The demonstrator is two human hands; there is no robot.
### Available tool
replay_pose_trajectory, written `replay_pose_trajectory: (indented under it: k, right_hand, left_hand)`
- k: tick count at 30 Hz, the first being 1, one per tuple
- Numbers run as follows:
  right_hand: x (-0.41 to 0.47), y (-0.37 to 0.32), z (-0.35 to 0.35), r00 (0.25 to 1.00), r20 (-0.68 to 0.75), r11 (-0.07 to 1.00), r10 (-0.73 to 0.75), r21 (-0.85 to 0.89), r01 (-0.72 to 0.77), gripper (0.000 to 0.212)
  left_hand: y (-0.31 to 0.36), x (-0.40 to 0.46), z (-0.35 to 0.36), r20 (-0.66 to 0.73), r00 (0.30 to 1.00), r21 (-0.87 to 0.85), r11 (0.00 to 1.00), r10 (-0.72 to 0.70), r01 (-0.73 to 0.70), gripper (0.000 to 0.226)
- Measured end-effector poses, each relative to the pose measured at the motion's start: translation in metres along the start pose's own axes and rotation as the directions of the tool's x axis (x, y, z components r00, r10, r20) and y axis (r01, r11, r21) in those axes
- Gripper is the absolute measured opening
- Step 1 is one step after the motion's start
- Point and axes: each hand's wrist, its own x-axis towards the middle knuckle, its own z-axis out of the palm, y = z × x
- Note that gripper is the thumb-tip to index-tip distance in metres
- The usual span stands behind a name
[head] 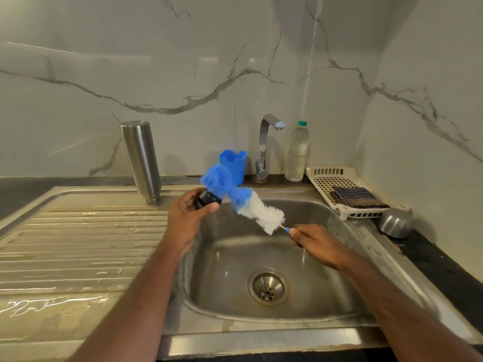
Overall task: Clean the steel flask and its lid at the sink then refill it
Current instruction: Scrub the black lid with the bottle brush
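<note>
Above the sink basin (261, 257) my left hand (188, 218) and right hand (316, 244) have open room, the floor bare down to the drain (268, 287), though the bottle brush (243, 202) I hold spans the gap between them. Along the back rim stand the blue holder (234, 164), the tap (265, 147) and the plastic bottle (297, 152), close together, barring passage there. On my left the ribbed drainboard (78, 244) is free save the inverted steel flask (141, 160) at its far edge; on my right the white tray (339, 189) with its folded cloth (358, 197) and a steel bowl (396, 223) crowd the counter.
</note>
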Motion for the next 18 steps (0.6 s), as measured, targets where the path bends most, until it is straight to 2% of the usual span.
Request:
replay_pose_trajectory:
  k: [2,7,11,15,18]
  right_hand:
    - [-0.003,0.01,-0.006,1.0,-0.002,1.0,0.003,-0.005,-0.003,0.042]
    - [0.001,0.002,-0.001,1.0,-0.025,1.0,0.01,-0.02,-0.01,0.04]
    - [-0.005,0.009,-0.008,1.0,-0.005,1.0,0.011,0.012,-0.011,0.04]
    - [-0.002,-0.005,-0.003,0.999,-0.03,1.0,0.016,0.005,-0.016,0.041]
    - [-0.003,-0.001,-0.004,1.0,-0.008,1.0,0.021,0.02,-0.021,0.041]
  left_hand:
    - [0.001,0.005,-0.01,-0.052,0.998,-0.059,0.998,0.021,-0.024,0.051]
    - [-0.002,0.0,0.0,0.046,0.999,-0.02,1.0,-0.013,0.014,0.052]
    - [0.001,0.005,-0.012,-0.045,0.999,-0.111,0.994,0.002,-0.007,0.054]
    - [-0.002,0.0,-0.001,0.109,0.993,-0.04,0.997,-0.054,0.058,0.062]
    - [0.001,0.004,-0.003,0.036,0.998,-0.126,0.991,-0.049,0.053,0.06]
